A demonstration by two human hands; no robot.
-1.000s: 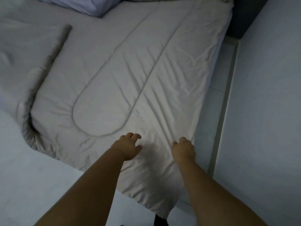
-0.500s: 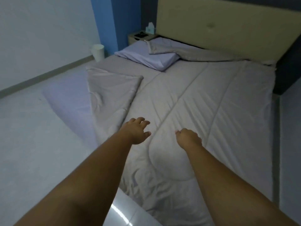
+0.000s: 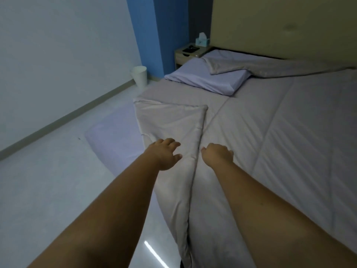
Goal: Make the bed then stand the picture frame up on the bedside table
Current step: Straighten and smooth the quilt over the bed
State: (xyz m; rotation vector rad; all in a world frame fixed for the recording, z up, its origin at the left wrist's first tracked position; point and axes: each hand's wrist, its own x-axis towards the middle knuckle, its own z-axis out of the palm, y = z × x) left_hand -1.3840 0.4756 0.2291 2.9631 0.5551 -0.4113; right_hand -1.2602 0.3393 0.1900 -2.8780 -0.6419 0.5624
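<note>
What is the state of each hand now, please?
Left hand: open, fingers spread above the folded-back grey quilt flap, holding nothing.
Right hand: loosely curled, holding nothing.

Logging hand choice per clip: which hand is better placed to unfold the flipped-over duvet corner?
Left, probably. The left hand is open, over the folded-back grey duvet flap; the right hand sits beside its edge.

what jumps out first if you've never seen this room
Two bare arms reach out over the bed, the left hand spread open above a folded-back flap of the grey duvet, the right hand loosely curled beside its edge. Behind, a lilac pillow lies near the tan headboard, with a blue wall and a white bin on the left.
</note>
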